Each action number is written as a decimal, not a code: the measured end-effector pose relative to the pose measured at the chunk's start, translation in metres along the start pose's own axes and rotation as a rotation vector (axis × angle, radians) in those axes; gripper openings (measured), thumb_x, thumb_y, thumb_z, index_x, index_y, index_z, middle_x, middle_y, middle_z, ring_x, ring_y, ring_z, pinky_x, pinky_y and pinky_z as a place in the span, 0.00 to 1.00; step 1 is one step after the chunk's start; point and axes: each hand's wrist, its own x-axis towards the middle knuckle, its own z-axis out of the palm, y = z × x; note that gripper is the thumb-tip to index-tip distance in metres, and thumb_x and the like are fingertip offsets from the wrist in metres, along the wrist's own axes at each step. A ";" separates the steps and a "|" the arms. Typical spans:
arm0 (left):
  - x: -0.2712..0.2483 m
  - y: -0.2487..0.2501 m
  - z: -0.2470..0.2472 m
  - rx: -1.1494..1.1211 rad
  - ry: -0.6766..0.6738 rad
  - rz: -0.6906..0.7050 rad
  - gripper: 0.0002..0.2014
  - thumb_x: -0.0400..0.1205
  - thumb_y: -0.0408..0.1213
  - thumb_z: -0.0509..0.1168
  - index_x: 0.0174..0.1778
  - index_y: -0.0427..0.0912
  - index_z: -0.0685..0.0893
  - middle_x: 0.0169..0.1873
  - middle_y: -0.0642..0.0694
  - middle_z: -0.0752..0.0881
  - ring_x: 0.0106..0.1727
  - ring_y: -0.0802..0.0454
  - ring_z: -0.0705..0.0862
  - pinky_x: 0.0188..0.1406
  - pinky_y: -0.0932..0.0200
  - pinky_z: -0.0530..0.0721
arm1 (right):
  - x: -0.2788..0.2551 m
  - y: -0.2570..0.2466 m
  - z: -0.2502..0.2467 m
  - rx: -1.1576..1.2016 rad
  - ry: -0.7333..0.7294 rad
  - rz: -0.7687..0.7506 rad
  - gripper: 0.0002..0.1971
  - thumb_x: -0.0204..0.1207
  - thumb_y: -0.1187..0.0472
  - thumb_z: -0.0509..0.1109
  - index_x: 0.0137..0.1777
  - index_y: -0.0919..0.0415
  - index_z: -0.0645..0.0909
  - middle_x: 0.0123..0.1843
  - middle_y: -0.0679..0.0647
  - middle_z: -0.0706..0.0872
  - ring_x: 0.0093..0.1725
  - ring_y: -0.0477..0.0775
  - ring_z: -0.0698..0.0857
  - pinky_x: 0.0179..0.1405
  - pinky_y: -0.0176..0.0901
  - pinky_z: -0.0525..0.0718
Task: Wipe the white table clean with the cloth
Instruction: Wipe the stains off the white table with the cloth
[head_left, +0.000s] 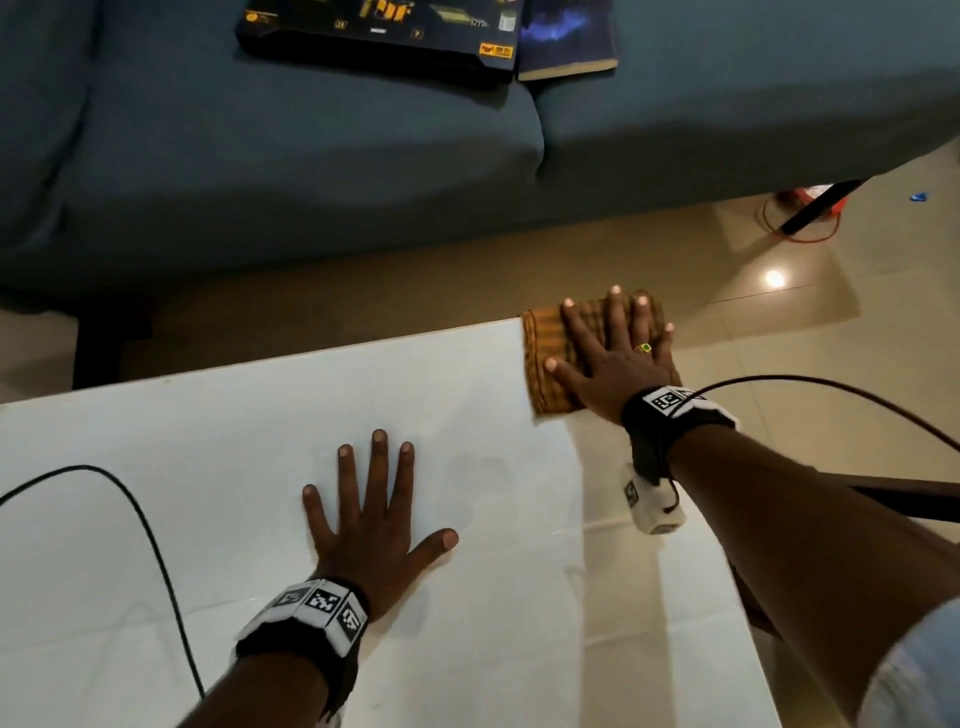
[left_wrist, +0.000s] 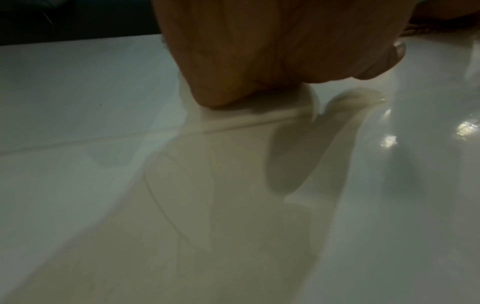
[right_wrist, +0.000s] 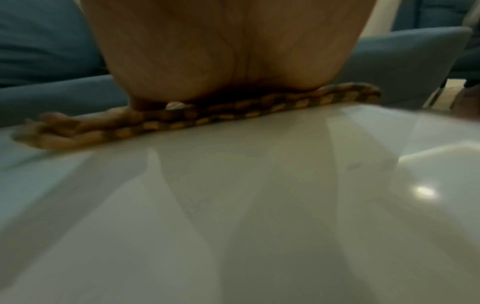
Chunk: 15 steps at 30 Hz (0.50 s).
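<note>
A folded orange-brown checked cloth (head_left: 545, 343) lies on the far right corner of the white table (head_left: 260, 415). My right hand (head_left: 613, 353) presses flat on it, fingers spread and straight, covering most of the cloth. In the right wrist view the palm (right_wrist: 221, 51) sits on the cloth (right_wrist: 182, 121), whose folded edge shows along the glossy tabletop (right_wrist: 233, 205). My left hand (head_left: 374, 504) rests flat on the bare table near the middle, fingers splayed. The left wrist view shows the heel of that hand (left_wrist: 259, 61) on the table (left_wrist: 103, 102).
A blue sofa (head_left: 311, 156) stands beyond the table with a dark box (head_left: 379, 36) and a book (head_left: 569, 41) on it. Black cables (head_left: 156, 545) run from both wrists over the table. Tiled floor (head_left: 779, 322) lies to the right; the table's right edge is close to my right hand.
</note>
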 end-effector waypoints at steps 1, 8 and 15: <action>0.000 0.000 -0.001 0.017 -0.010 -0.004 0.51 0.65 0.79 0.29 0.79 0.60 0.18 0.77 0.54 0.14 0.80 0.43 0.16 0.78 0.24 0.31 | 0.001 -0.009 0.000 0.014 0.003 0.012 0.40 0.79 0.22 0.48 0.84 0.27 0.29 0.89 0.56 0.24 0.87 0.69 0.27 0.82 0.78 0.32; 0.000 0.002 -0.001 0.062 -0.015 -0.009 0.52 0.58 0.80 0.14 0.78 0.58 0.17 0.78 0.52 0.15 0.83 0.40 0.21 0.78 0.23 0.37 | -0.004 -0.086 0.020 -0.089 0.001 -0.244 0.41 0.78 0.22 0.49 0.85 0.27 0.33 0.90 0.55 0.27 0.87 0.70 0.28 0.80 0.81 0.33; 0.003 0.000 0.003 0.052 0.008 0.006 0.47 0.63 0.79 0.16 0.78 0.60 0.19 0.81 0.53 0.19 0.84 0.42 0.24 0.79 0.24 0.36 | -0.097 -0.043 0.055 -0.029 -0.081 -0.258 0.42 0.78 0.22 0.51 0.83 0.25 0.28 0.87 0.52 0.20 0.85 0.67 0.23 0.78 0.81 0.30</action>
